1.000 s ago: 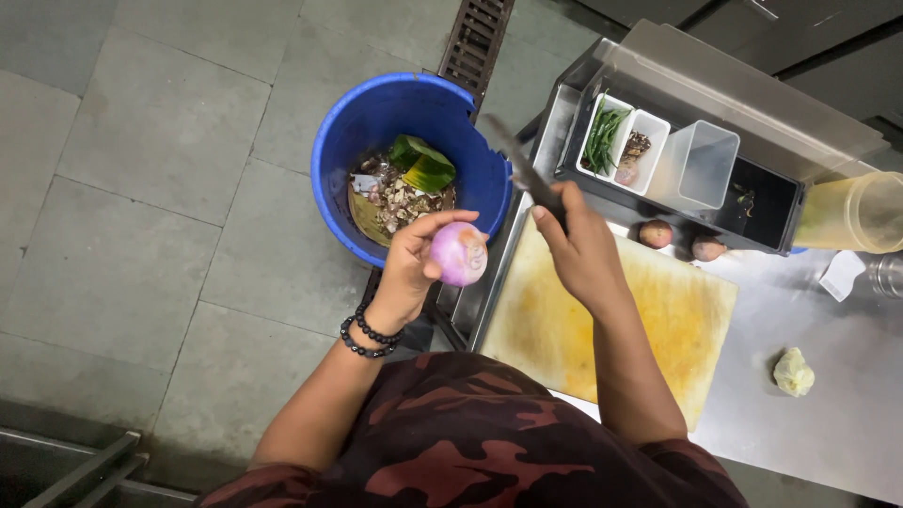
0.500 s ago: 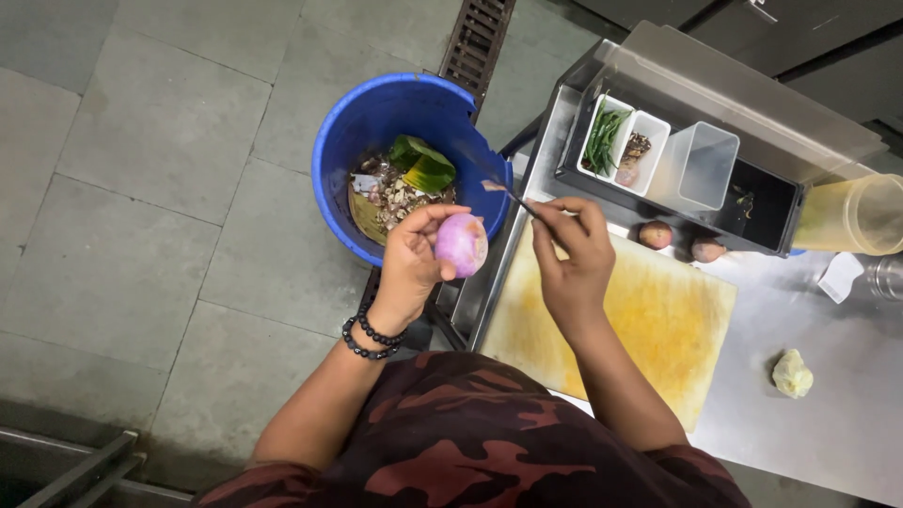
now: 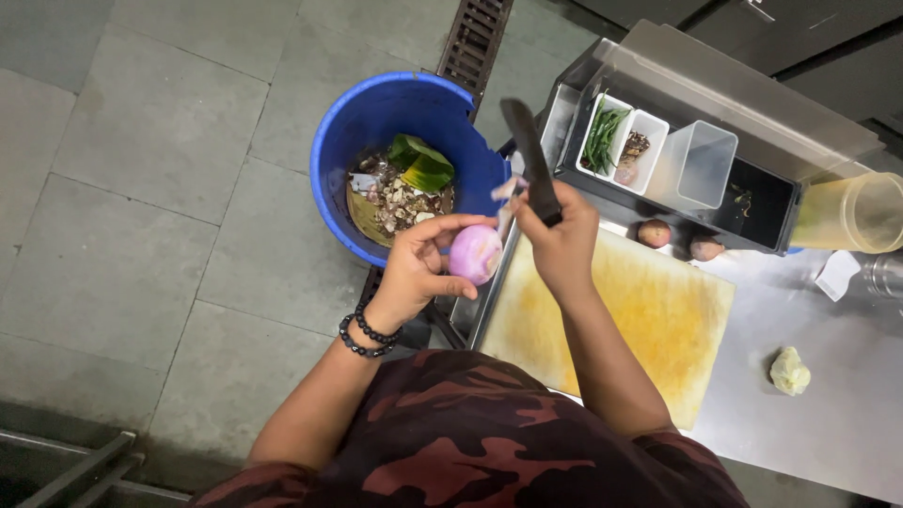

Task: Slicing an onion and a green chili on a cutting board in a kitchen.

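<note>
Far to the left of both hands lies bare grey floor tile (image 3: 141, 188), wide open room right out to the frame edge. Just beyond the left hand stands a blue bucket (image 3: 334, 179) holding scraps and a green leaf; its near rim lies just ahead of the fingers. The left hand (image 3: 414, 273), with black bead bracelets (image 3: 362, 334) at the wrist, cups a peeled pinkish onion (image 3: 475, 254) in its fingertips, held in the air between the bucket and the counter's left edge. The right hand (image 3: 560, 240) is just beside the onion, clenched around the handle of a dark knife (image 3: 529, 155) whose blade points up and away over the bucket's right rim; a scrap of onion skin (image 3: 506, 188) hangs at the blade near the fingers. Below and to the right of that hand lies a yellowish cutting board (image 3: 649, 320), bare on top. Beyond it, two unpeeled onions (image 3: 656, 232) rest against a black rack of small containers (image 3: 701, 165). Further right sit a pale yellow tub (image 3: 851, 214) and a small pale lump (image 3: 790, 370) on the steel counter (image 3: 847, 423), which has free surface around the lump.

Half a second ago the knife lay low, nearly level beside the onion; now the blade stands raised, while the left hand and onion sit where they were.
</note>
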